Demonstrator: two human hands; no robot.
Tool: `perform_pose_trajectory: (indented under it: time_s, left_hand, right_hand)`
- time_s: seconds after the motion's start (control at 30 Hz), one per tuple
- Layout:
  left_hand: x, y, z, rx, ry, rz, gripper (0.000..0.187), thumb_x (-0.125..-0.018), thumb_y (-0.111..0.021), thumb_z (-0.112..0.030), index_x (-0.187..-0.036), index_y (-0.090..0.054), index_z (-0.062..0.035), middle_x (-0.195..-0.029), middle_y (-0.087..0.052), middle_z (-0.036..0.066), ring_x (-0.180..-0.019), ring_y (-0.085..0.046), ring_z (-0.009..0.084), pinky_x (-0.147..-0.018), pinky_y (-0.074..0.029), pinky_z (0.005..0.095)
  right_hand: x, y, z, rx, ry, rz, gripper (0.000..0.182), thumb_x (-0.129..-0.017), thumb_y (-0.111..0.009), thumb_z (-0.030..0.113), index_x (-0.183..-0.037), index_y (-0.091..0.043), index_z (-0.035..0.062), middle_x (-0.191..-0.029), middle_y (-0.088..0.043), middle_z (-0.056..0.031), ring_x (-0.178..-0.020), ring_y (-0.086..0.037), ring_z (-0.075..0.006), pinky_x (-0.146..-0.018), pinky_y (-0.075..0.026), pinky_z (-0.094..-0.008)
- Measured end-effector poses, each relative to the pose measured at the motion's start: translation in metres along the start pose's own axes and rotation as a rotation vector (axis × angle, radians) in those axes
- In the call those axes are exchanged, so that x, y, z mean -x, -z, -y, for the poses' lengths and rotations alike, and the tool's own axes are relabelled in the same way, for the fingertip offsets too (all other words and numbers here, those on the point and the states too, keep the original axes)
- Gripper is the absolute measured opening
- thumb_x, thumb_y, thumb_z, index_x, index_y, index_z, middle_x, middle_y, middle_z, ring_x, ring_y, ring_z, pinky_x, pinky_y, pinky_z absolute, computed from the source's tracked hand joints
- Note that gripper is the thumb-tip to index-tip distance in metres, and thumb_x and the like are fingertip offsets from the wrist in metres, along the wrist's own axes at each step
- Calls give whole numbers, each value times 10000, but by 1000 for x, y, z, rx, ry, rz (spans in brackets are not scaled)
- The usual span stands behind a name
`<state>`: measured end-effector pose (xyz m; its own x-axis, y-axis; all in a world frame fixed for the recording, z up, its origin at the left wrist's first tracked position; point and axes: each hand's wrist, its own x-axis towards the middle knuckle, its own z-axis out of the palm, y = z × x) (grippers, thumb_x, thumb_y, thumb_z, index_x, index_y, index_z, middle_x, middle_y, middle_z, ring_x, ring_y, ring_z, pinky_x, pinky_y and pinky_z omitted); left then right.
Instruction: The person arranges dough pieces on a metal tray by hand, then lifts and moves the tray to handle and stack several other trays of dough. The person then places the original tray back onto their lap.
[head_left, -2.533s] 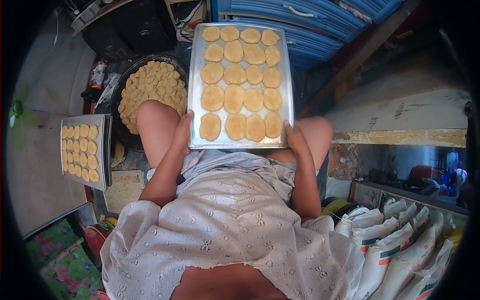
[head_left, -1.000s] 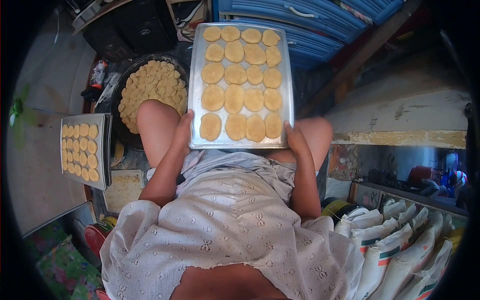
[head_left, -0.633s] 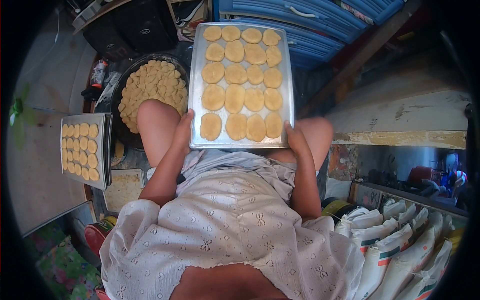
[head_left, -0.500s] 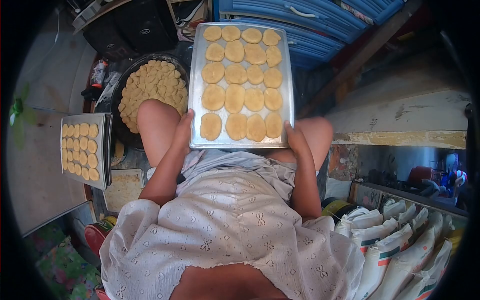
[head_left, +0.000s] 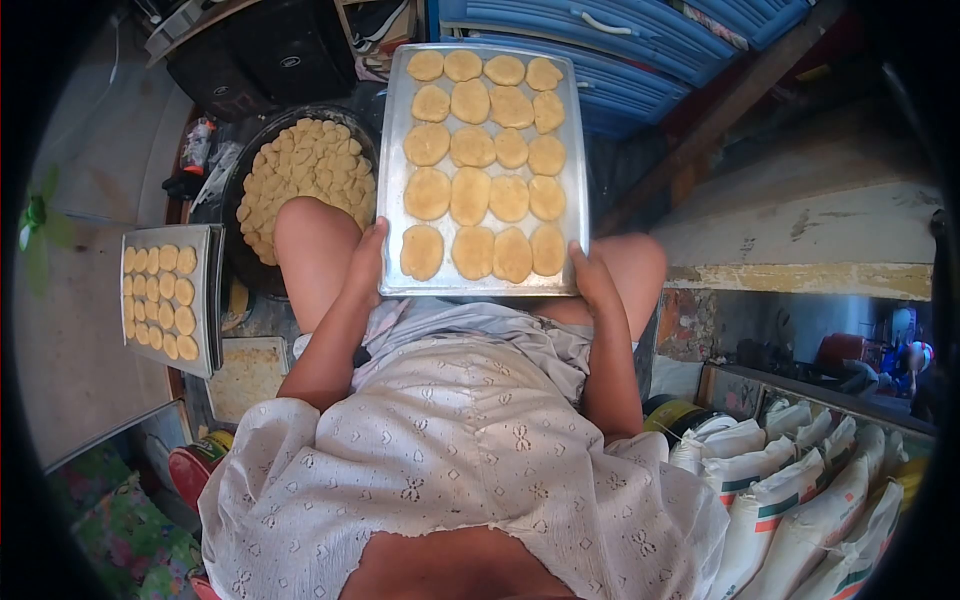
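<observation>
A metal tray point(head_left: 393, 235) lies across my lap and knees, bearing several flattened rounds of yellowish dough point(head_left: 470, 196) in rows. My left hand point(head_left: 370, 258) grips its near left corner, fingers partly hidden at the edge. At the near right corner my right hand point(head_left: 594, 275) holds the tray with the thumb on its rim. Beyond my left knee stands a big round dark pan point(head_left: 240, 160) filled with lumps of dough point(head_left: 300, 170).
At the left is a stack of trays point(head_left: 214, 300) with dough rounds on top. Blue drawers point(head_left: 600, 50) stand ahead, beside black speakers point(head_left: 285, 60). White sacks point(head_left: 780, 500) fill the lower right, below a wooden ledge point(head_left: 800, 230). A crusted tray point(head_left: 245, 380) lies near my left elbow.
</observation>
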<state>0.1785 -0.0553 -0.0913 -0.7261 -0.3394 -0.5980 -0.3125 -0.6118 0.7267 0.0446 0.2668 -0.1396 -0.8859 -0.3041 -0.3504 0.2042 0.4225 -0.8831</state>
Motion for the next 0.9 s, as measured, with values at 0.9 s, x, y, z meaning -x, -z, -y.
perform_pose_trajectory:
  time_s: [0.9]
  left_hand:
    - [-8, 7, 7, 24, -4, 45, 521, -942, -395, -382, -1265, -346, 23, -1130, -524, 146, -984, -559, 235, -819, -478, 349]
  right_hand:
    - [3, -2, 5, 43, -7, -39, 475, -938, -406, 332, -1173, -431, -80, -1112, -529, -222, -1047, -498, -282, -909, -373, -339]
